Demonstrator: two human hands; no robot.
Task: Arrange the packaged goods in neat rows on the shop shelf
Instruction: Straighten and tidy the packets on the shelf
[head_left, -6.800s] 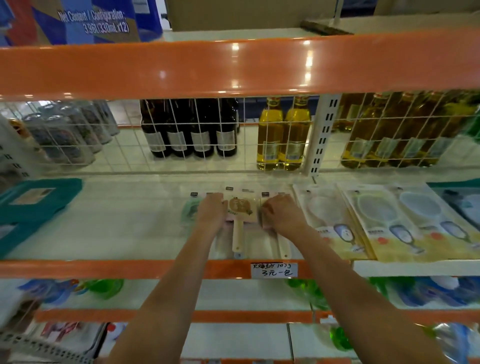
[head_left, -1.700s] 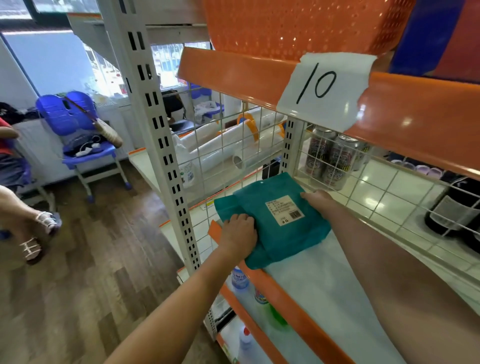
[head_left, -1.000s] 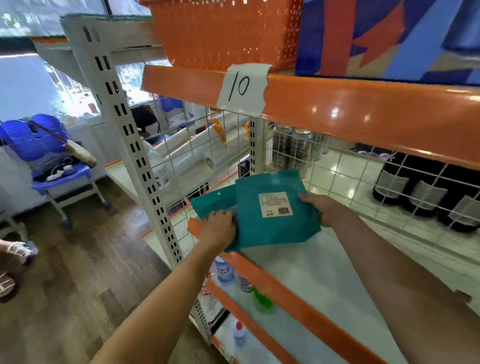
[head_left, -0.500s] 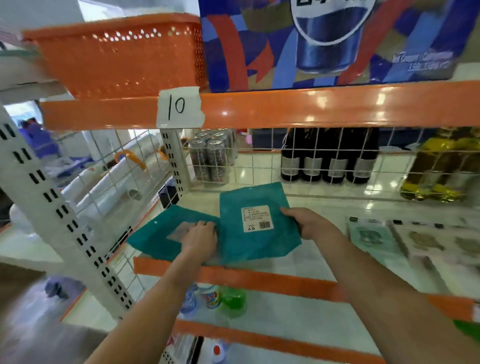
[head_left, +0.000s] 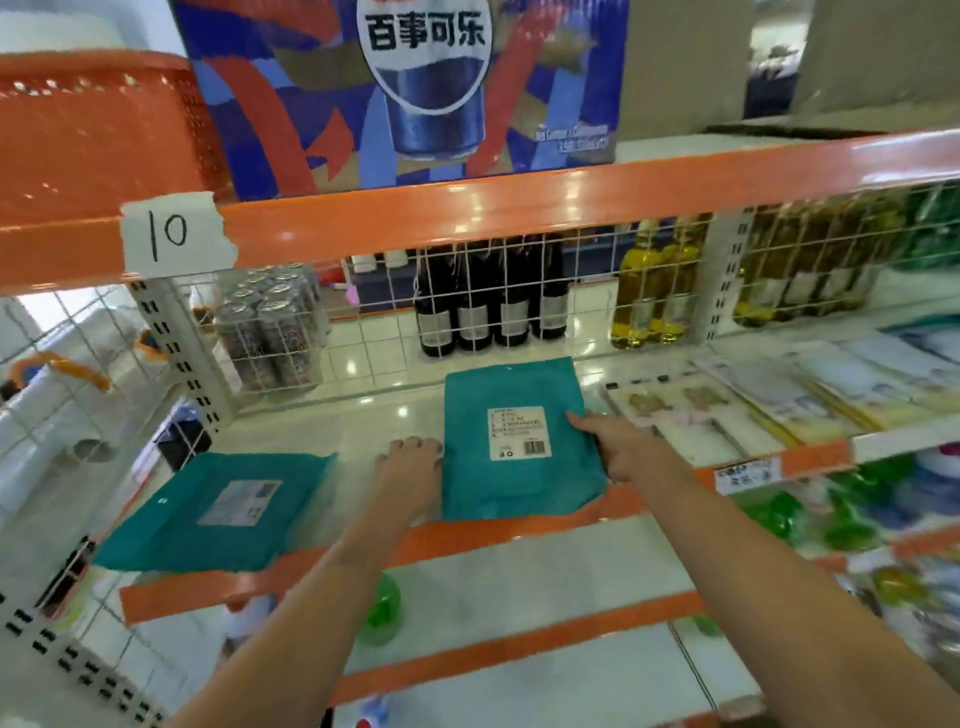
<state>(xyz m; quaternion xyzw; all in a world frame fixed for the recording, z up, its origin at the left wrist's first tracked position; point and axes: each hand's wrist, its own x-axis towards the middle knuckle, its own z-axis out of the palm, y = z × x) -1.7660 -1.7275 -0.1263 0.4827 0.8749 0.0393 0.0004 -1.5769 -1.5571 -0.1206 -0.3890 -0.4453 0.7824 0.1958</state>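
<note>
Two flat teal packages with white labels lie on the white shelf (head_left: 363, 436). The left teal package (head_left: 218, 509) sits alone near the shelf's left end, its front corner over the orange lip. The middle teal package (head_left: 514, 441) also overhangs the lip. My right hand (head_left: 623, 449) pinches its right edge, thumb on top beside the label. My left hand (head_left: 410, 465) lies flat on the shelf against its left edge, fingers stretched forward.
Clear flat packs (head_left: 727, 405) lie in a row to the right. A wire grid (head_left: 493, 312) backs the shelf, with cans (head_left: 270, 332) and dark bottles (head_left: 488, 317) behind it. Overhead are an orange basket (head_left: 98, 130) and a cola carton (head_left: 415, 88).
The two teal packages, overlapped before, now lie apart. The middle one has shifted right with my right hand. My left hand has left the left package and come to the middle one's edge.
</note>
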